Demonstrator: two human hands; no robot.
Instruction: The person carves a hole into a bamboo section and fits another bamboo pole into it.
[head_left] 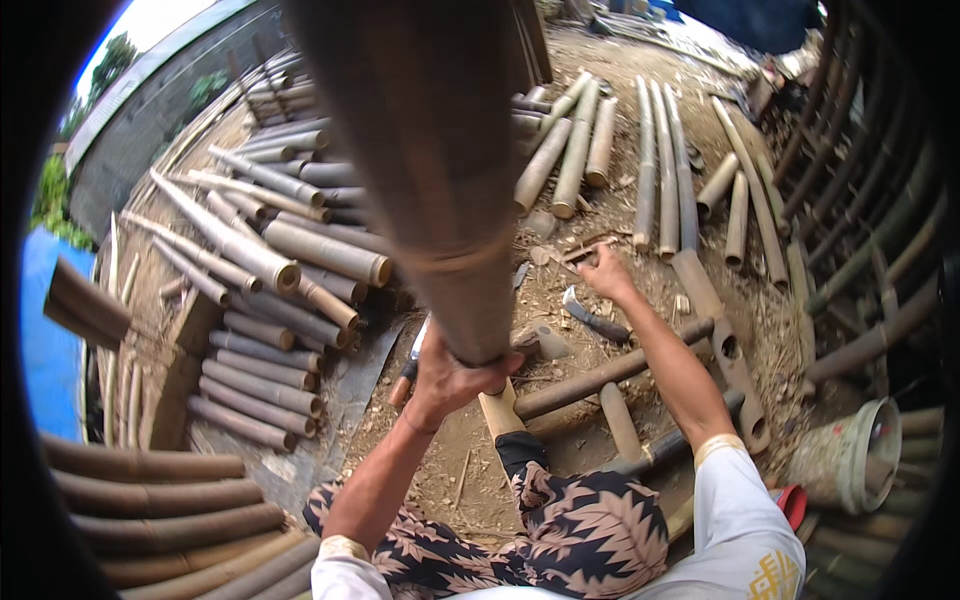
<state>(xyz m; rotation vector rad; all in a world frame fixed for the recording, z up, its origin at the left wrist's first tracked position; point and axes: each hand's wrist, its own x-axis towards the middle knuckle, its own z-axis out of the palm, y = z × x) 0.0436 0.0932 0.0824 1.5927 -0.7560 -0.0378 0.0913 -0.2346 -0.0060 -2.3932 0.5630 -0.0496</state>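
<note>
My left hand (455, 378) is wrapped around the lower end of a thick bamboo pole (420, 170), which rises tilted close in front of the camera. Stretched forward over the ground, my right hand (606, 272) has its fingers closed by a thin brownish strip (585, 250); what exactly they grip is too small to make out. A curved blade with a dark handle (600, 322) lies just below that hand. Beside my left wrist is a knife with a brown wooden handle (404, 382). Part of the ground behind the pole is hidden.
Piles of cut bamboo (330, 250) cover the left side. More lengths lie ahead (668, 170) and at lower left (170, 495). A bamboo bar (610, 372) and a holed bamboo piece (730, 345) lie near my right arm. A dirty white bucket (850, 455) stands at right.
</note>
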